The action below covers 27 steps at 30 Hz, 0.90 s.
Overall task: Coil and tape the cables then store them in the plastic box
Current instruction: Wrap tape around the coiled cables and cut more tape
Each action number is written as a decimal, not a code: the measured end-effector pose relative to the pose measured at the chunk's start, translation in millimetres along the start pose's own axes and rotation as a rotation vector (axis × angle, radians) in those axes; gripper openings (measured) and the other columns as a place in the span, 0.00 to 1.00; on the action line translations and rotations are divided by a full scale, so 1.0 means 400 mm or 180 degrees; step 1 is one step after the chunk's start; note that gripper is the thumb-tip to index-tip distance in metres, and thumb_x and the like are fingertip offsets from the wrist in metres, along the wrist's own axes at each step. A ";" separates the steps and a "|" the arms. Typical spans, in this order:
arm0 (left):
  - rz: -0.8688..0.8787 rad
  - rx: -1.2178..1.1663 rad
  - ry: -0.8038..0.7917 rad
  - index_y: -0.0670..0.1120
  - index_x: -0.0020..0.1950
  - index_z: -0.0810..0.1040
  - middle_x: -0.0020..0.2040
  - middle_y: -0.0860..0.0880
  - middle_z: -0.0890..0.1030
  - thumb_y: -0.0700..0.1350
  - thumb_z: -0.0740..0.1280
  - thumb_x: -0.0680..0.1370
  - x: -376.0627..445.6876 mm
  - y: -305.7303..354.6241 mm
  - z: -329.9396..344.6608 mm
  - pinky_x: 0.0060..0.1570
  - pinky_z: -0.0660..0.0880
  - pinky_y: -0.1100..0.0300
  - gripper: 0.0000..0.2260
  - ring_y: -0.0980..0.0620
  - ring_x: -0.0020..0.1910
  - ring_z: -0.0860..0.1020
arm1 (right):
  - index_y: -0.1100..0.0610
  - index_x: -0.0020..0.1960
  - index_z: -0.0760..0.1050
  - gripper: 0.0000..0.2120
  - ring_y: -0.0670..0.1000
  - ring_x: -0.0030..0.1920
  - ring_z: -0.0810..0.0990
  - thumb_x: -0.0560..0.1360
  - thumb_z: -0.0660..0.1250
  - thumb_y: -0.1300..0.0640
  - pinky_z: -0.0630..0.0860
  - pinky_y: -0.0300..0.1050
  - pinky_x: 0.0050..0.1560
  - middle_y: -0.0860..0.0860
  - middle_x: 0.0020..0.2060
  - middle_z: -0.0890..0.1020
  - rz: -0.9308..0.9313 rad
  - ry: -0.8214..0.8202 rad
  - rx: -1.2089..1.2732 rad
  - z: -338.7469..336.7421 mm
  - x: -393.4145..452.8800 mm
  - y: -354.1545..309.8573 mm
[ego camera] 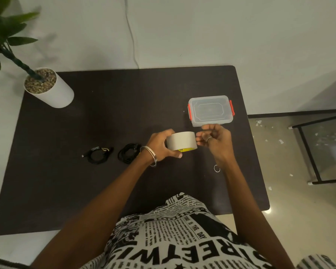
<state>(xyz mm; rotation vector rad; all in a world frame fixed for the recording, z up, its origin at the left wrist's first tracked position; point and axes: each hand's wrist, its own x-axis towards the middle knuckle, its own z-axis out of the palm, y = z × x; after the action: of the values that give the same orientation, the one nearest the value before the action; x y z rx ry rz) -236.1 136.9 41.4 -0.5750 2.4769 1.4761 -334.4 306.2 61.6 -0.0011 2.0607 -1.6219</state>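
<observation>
Left hand wraps the light, rigid tape roll by its rim at table centre, right hand loosely curled at its 3 o'clock, probably picking the sticky end; two limp coiled cables at 9, shut plastic box at 1.

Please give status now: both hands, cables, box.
Left hand grips white tape roll; right hand picks at its edge. Two coiled black cables lie untaped. Clear plastic box lidded. Nothing blocking.
</observation>
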 end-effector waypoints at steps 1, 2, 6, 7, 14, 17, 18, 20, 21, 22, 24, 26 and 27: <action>0.0015 0.0018 0.0016 0.46 0.55 0.75 0.51 0.47 0.79 0.46 0.80 0.62 0.001 0.001 0.000 0.43 0.75 0.59 0.25 0.49 0.50 0.77 | 0.62 0.53 0.75 0.08 0.52 0.37 0.82 0.78 0.60 0.70 0.81 0.44 0.40 0.56 0.39 0.83 -0.0063 -0.0002 0.0006 0.004 -0.001 0.002; 0.0030 0.0039 0.0025 0.46 0.56 0.75 0.51 0.47 0.79 0.46 0.80 0.62 0.001 0.003 0.000 0.42 0.74 0.60 0.26 0.49 0.50 0.77 | 0.61 0.52 0.75 0.09 0.50 0.36 0.81 0.78 0.58 0.70 0.80 0.42 0.39 0.54 0.38 0.82 -0.0132 -0.0001 -0.0028 0.007 -0.003 0.003; 0.0096 0.0174 0.0086 0.45 0.55 0.75 0.50 0.47 0.79 0.47 0.80 0.61 0.004 0.014 0.005 0.43 0.74 0.58 0.26 0.48 0.48 0.76 | 0.57 0.44 0.78 0.17 0.46 0.35 0.74 0.77 0.53 0.71 0.74 0.38 0.33 0.53 0.37 0.77 -0.0340 0.0017 -0.0143 0.022 -0.009 0.007; 0.0110 0.0209 0.0090 0.45 0.54 0.75 0.50 0.47 0.79 0.47 0.80 0.61 0.005 0.016 0.006 0.43 0.74 0.57 0.25 0.48 0.48 0.76 | 0.57 0.43 0.78 0.18 0.47 0.36 0.73 0.77 0.52 0.72 0.73 0.37 0.33 0.55 0.38 0.76 -0.0390 0.0020 -0.0165 0.026 -0.009 0.008; 0.0209 0.0375 -0.0034 0.46 0.53 0.75 0.51 0.48 0.78 0.48 0.80 0.61 0.013 0.025 0.007 0.45 0.74 0.56 0.24 0.49 0.50 0.76 | 0.57 0.54 0.75 0.09 0.48 0.52 0.77 0.80 0.58 0.63 0.76 0.43 0.53 0.49 0.52 0.79 -0.0540 0.0121 -0.0510 0.036 0.004 0.013; 0.0240 0.0457 -0.0070 0.45 0.53 0.75 0.50 0.48 0.79 0.48 0.80 0.61 0.015 0.030 -0.001 0.46 0.75 0.55 0.24 0.49 0.49 0.76 | 0.56 0.55 0.75 0.16 0.48 0.52 0.80 0.73 0.69 0.48 0.77 0.41 0.50 0.50 0.51 0.81 -0.0327 -0.0069 -0.0715 0.022 0.025 0.007; 0.0250 0.0477 -0.0085 0.45 0.53 0.75 0.50 0.48 0.79 0.49 0.80 0.61 0.015 0.031 -0.005 0.45 0.74 0.56 0.24 0.49 0.49 0.75 | 0.55 0.53 0.77 0.15 0.50 0.52 0.80 0.72 0.72 0.48 0.78 0.43 0.51 0.51 0.51 0.81 -0.0329 -0.0192 -0.0813 0.016 0.032 0.005; 0.0270 0.0468 -0.0126 0.45 0.52 0.76 0.49 0.50 0.78 0.49 0.80 0.61 0.016 0.033 -0.012 0.43 0.73 0.58 0.24 0.50 0.49 0.75 | 0.51 0.50 0.79 0.10 0.52 0.54 0.79 0.70 0.73 0.51 0.78 0.48 0.54 0.53 0.53 0.79 -0.0405 -0.0685 -0.1018 0.009 0.039 0.001; 0.0272 0.0426 -0.0161 0.46 0.51 0.75 0.49 0.51 0.77 0.48 0.80 0.61 0.016 0.034 -0.015 0.42 0.71 0.60 0.23 0.51 0.49 0.75 | 0.50 0.49 0.79 0.09 0.53 0.55 0.78 0.70 0.74 0.52 0.78 0.48 0.54 0.53 0.54 0.78 -0.0385 -0.0940 -0.1039 0.006 0.039 0.001; 0.0269 0.0372 -0.0201 0.47 0.51 0.75 0.49 0.52 0.77 0.48 0.80 0.61 0.017 0.035 -0.018 0.42 0.70 0.61 0.23 0.51 0.49 0.75 | 0.50 0.48 0.79 0.08 0.53 0.55 0.78 0.70 0.74 0.52 0.78 0.48 0.54 0.53 0.54 0.78 -0.0342 -0.1108 -0.1046 0.004 0.038 -0.001; 0.0252 0.0295 -0.0278 0.49 0.51 0.75 0.49 0.52 0.76 0.47 0.80 0.61 0.018 0.036 -0.024 0.41 0.70 0.63 0.22 0.52 0.50 0.74 | 0.54 0.49 0.80 0.09 0.53 0.54 0.79 0.71 0.73 0.53 0.78 0.47 0.53 0.53 0.51 0.80 -0.0291 -0.1235 -0.0860 -0.003 0.031 -0.005; 0.0237 0.0228 -0.0309 0.50 0.50 0.75 0.50 0.53 0.76 0.46 0.80 0.61 0.018 0.031 -0.030 0.43 0.72 0.61 0.22 0.52 0.51 0.74 | 0.55 0.50 0.81 0.08 0.52 0.54 0.79 0.72 0.72 0.55 0.79 0.44 0.50 0.52 0.51 0.82 -0.0207 -0.1276 -0.0543 -0.012 0.027 -0.010; 0.0234 0.0180 -0.0311 0.51 0.50 0.74 0.49 0.53 0.77 0.47 0.80 0.60 0.018 0.027 -0.033 0.45 0.74 0.59 0.23 0.52 0.52 0.74 | 0.55 0.51 0.81 0.08 0.51 0.53 0.80 0.72 0.71 0.57 0.79 0.42 0.49 0.51 0.50 0.83 -0.0155 -0.1324 -0.0389 -0.018 0.024 -0.014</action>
<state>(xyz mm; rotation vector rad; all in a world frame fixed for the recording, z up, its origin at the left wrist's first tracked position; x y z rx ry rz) -246.7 128.3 53.7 -0.3959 2.4795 1.4185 -347.1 308.1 63.9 -0.4001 1.8397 -1.3800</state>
